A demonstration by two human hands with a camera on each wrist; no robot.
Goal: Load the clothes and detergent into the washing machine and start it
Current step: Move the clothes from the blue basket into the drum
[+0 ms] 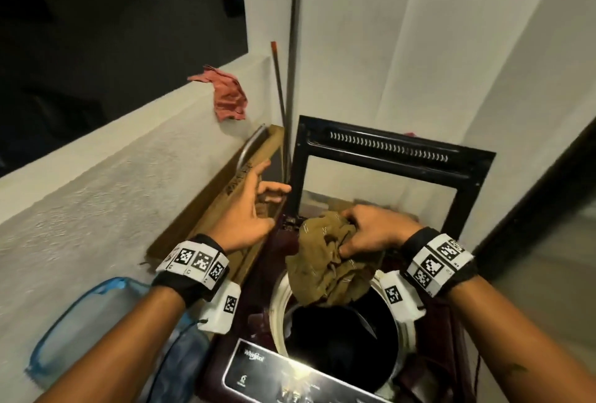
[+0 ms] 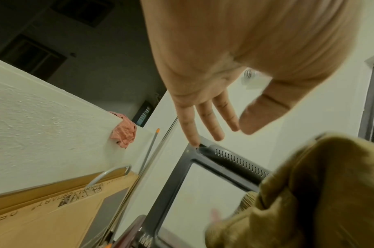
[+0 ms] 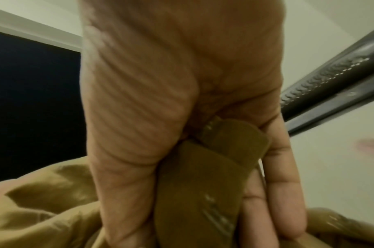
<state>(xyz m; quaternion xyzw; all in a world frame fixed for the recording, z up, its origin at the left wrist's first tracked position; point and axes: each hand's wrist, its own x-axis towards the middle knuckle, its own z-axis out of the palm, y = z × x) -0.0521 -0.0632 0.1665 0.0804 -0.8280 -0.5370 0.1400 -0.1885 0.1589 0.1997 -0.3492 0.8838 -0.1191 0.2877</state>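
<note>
A top-loading washing machine (image 1: 258, 367) stands below me with its dark drum opening (image 1: 342, 338) exposed and its black-framed lid (image 1: 393, 151) raised against the wall. My right hand (image 1: 371, 231) grips a bunched olive-brown garment (image 1: 325, 270) that hangs over the back rim of the drum. In the right wrist view the fingers (image 3: 283, 198) and thumb curl round a fold of the garment (image 3: 194, 193). My left hand (image 1: 254, 206) hovers open with spread fingers beside the lid's left edge, holding nothing. In the left wrist view its fingers (image 2: 203, 120) are straight, the garment (image 2: 309, 193) lower right.
A flat cardboard box (image 1: 225, 202) leans between the machine and a low white wall (image 1: 96, 183). A red cloth (image 1: 229, 93) hangs on that wall's top. Two thin rods (image 1: 290, 80) stand in the corner. A blue-rimmed clear bag (image 1: 80, 328) lies at lower left.
</note>
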